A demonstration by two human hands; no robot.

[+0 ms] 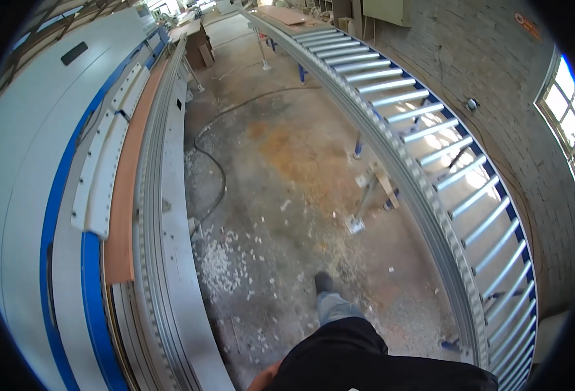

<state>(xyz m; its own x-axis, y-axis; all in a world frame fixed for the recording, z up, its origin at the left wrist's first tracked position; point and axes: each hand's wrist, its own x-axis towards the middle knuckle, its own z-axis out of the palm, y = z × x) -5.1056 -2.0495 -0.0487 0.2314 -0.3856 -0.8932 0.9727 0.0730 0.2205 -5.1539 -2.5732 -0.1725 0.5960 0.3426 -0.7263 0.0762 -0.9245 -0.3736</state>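
Only a small patch of my left hand (265, 376) shows at the lower edge, beside my dark jacket (339, 358). Its fingers are hidden, so whether it holds anything cannot be made out. The machine's grey metal rail (170, 339) is the nearest thing to its left. My right hand is out of sight. Along the machine at the left lies a long reddish-brown board (120, 254), partly under a white beam (98, 176) with a row of small fittings.
A roller conveyor (441, 151) curves along the right on blue legs, with a brown panel (287, 14) at its far end. A dark hose (221, 169) crosses the concrete floor. White chips (219, 267) litter it. A brick wall (483, 58) stands beyond the conveyor.
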